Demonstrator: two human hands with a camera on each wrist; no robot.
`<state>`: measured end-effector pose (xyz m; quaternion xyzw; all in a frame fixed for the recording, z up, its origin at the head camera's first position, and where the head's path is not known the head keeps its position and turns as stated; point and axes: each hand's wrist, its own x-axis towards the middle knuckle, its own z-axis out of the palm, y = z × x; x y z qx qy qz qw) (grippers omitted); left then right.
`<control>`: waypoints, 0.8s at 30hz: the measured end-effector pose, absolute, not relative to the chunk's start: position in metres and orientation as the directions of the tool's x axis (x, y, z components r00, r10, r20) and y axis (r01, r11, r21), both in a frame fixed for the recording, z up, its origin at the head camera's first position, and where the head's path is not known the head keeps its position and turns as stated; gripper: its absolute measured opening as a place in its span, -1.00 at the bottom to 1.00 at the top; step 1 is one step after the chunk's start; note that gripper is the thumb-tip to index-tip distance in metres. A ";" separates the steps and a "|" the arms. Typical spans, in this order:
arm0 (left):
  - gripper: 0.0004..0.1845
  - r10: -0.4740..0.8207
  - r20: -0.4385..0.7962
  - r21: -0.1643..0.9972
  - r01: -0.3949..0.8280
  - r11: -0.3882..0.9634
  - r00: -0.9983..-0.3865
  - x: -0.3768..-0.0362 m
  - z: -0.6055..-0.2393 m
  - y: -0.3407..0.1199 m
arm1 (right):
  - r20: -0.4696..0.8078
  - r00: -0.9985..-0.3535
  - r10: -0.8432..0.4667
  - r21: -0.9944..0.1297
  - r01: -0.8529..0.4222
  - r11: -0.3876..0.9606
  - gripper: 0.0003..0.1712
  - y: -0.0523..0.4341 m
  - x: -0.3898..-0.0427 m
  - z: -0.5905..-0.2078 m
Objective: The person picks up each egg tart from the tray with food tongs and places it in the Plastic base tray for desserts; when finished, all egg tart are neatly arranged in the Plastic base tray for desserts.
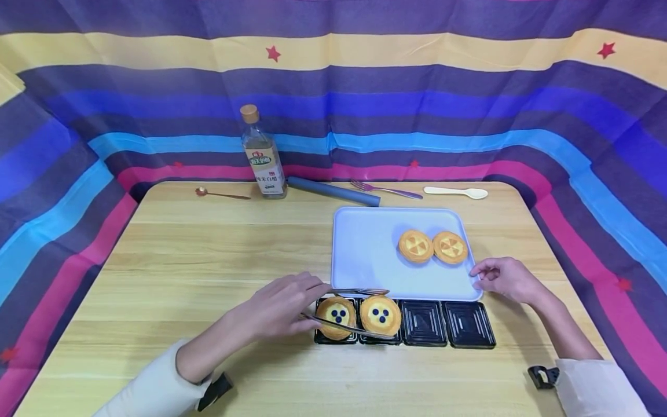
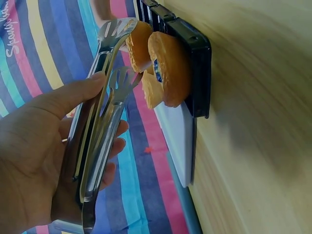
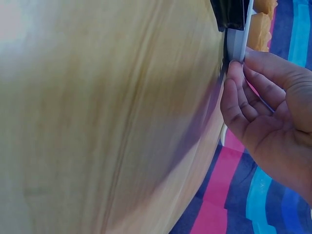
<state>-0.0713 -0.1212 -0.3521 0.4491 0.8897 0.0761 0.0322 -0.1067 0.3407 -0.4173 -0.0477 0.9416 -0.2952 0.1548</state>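
Note:
My left hand [image 1: 292,307] grips metal tongs [image 1: 359,313], whose two arms stand apart on either side of two blueberry tarts [image 1: 336,314] [image 1: 380,314]. The tarts sit in the left two cups of a black four-cup tray [image 1: 448,324]. In the left wrist view the left hand [image 2: 48,151] holds the tongs [image 2: 105,112] next to the tarts [image 2: 168,63]. My right hand [image 1: 502,278] touches the near right corner of a light blue tray [image 1: 365,255] with its fingertips [image 3: 234,78]. That tray carries two yellow-topped tarts [image 1: 415,245] [image 1: 450,247].
Along the table's far edge lie a small spoon [image 1: 221,194], a vinegar bottle [image 1: 263,153], a grey-blue rolling pin [image 1: 333,191], a fork [image 1: 385,189] and a cream spoon [image 1: 455,191]. Striped cloth [image 1: 469,104] walls the table on three sides.

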 end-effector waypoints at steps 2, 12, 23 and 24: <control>-0.35 0.803 0.007 0.171 0.791 0.587 -0.597 -0.070 -0.354 -0.121 | -0.265 -0.947 -0.182 -0.569 0.001 0.822 -0.75 0.341 -0.107 -0.417; -0.33 0.795 -0.018 0.156 0.784 0.601 -0.606 -0.067 -0.360 -0.119 | -0.267 -0.946 -0.183 -0.575 0.004 0.818 -0.75 0.341 -0.106 -0.417; -0.29 0.781 -0.033 0.166 0.767 0.620 -0.624 -0.066 -0.360 -0.119 | -0.271 -0.946 -0.176 -0.565 0.008 0.825 -0.74 0.341 -0.106 -0.417; -0.29 0.780 -0.034 0.168 0.766 0.621 -0.625 -0.066 -0.360 -0.119 | -0.272 -0.946 -0.176 -0.566 0.009 0.824 -0.74 0.341 -0.106 -0.417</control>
